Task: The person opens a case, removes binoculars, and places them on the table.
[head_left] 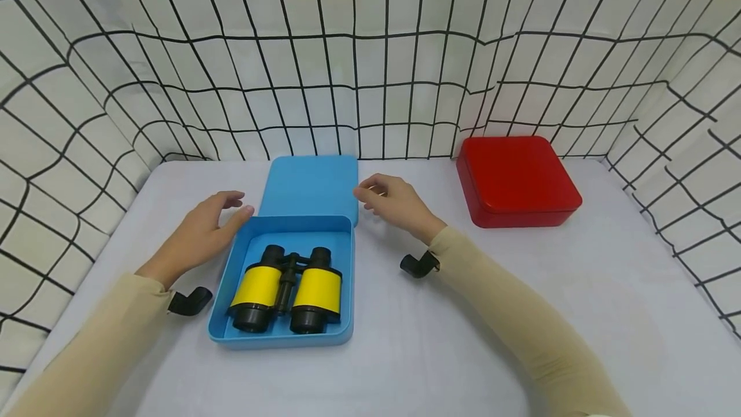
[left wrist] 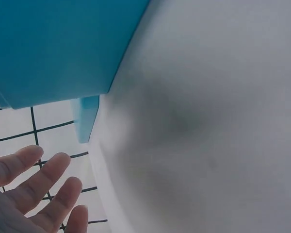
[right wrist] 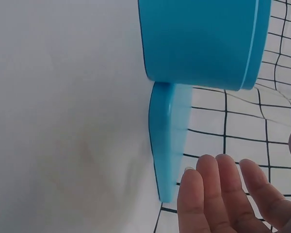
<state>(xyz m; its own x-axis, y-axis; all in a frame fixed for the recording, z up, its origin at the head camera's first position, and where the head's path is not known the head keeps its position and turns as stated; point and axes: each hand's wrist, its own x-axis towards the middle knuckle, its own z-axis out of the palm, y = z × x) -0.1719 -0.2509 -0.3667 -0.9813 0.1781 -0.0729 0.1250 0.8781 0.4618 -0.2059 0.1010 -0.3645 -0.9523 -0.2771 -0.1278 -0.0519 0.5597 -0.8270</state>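
Observation:
Black and yellow binoculars (head_left: 258, 286) lie in a light blue open box (head_left: 341, 240) on the white table. Behind the box a blue lid (head_left: 309, 188) lies flat, its near edge partly hidden by the box. My left hand (head_left: 195, 235) hovers by the box's far left corner, thumb near the rim; its fingers spread apart in the left wrist view. To the lid's right is my right hand (head_left: 399, 204), fingers slightly bent. In the right wrist view these fingers (right wrist: 211, 194) are clear of the lid and hold nothing.
A closed red box (head_left: 521, 179) stands at the back right of the table (head_left: 440, 352). Black grid netting (head_left: 370, 63) over pale walls encloses the back and both sides. Black wrist mounts (head_left: 419, 265) stick out from both sleeves.

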